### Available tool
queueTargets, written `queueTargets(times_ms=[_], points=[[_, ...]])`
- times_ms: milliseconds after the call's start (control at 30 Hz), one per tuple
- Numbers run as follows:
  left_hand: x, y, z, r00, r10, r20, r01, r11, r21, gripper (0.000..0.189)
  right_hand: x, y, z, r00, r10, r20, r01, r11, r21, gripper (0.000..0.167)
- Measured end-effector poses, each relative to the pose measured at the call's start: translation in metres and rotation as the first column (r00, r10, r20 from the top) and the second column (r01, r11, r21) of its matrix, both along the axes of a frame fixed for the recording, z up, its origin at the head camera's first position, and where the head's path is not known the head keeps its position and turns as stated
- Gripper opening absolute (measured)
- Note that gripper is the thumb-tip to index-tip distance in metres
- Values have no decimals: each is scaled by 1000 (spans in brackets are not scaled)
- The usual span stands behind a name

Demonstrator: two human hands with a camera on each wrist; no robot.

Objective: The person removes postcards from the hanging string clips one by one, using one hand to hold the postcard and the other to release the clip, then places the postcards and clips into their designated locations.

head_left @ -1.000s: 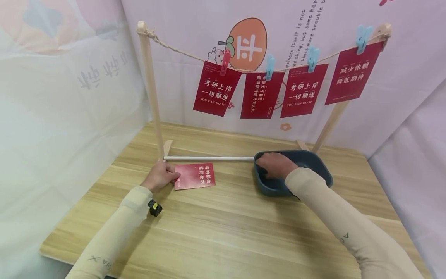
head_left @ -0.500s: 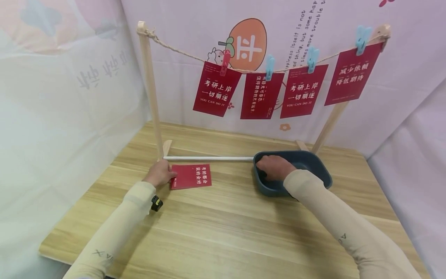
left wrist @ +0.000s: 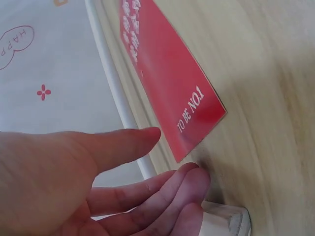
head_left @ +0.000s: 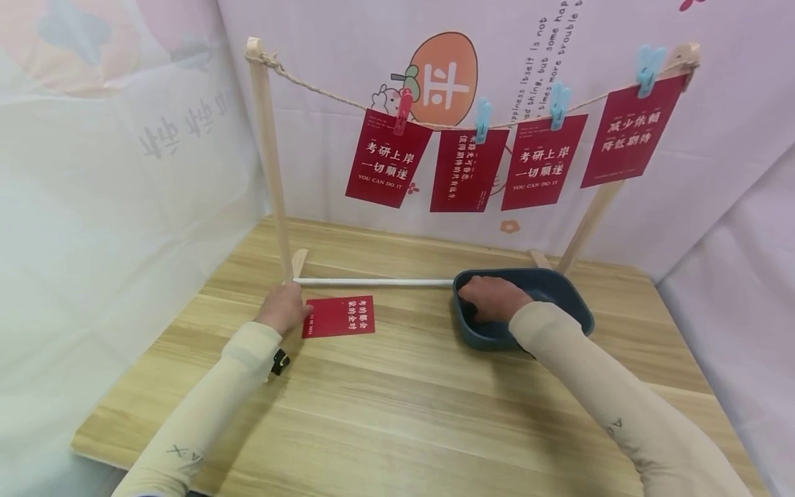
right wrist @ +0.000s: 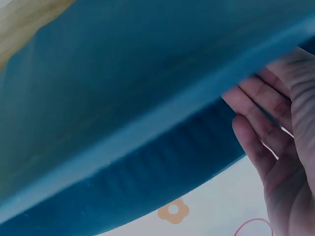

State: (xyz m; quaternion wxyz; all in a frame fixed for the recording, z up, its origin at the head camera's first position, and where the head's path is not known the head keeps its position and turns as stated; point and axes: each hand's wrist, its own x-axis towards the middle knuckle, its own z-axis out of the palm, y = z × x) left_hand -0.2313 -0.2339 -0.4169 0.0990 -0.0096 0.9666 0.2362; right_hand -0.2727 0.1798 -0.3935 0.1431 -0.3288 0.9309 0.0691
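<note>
A red card (head_left: 339, 317) with white lettering lies on the wooden table at the left, below the white bar. My left hand (head_left: 282, 308) is at its left edge. In the left wrist view the thumb (left wrist: 140, 141) and the fingers (left wrist: 189, 184) stand apart at the card's near corner (left wrist: 184, 142), not closed on it. My right hand (head_left: 495, 298) reaches into a dark blue basin (head_left: 582, 304) at the right. In the right wrist view the basin's wall (right wrist: 123, 98) hides part of that hand, and whether it holds anything is hidden.
A wooden rack with a left post (head_left: 270, 166) and a white crossbar (head_left: 379, 281) stands behind my hands. Several red cards (head_left: 388, 157) hang from its rope, held by a red clothespin (head_left: 403, 112) and light blue clothespins (head_left: 483, 121). A printed cloth (head_left: 323, 138) covers the back.
My left hand has shifted the red card slightly left, and its fingers have loosened from the card. My right hand has stayed in the basin with hardly any movement.
</note>
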Motion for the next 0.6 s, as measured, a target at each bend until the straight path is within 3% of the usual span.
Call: queueTargets(times_ms=[200, 333, 433, 600], points=[[2, 2, 6, 999, 23, 25, -24, 998, 62, 28, -1, 6, 13, 993, -84, 81, 89, 994, -65, 34], [3, 2, 10, 1000, 18, -4, -17, 995, 96, 30, -2, 9, 22, 989, -92, 112, 103, 990, -98, 38], [2, 3, 15, 998, -9, -56, 15, 995, 96, 33, -2, 11, 29, 993, -70, 95, 83, 986, -142, 41], [0, 7, 23, 995, -26, -92, 36, 993, 116, 21, -3, 15, 37, 997, -59, 48, 67, 979, -191, 51]])
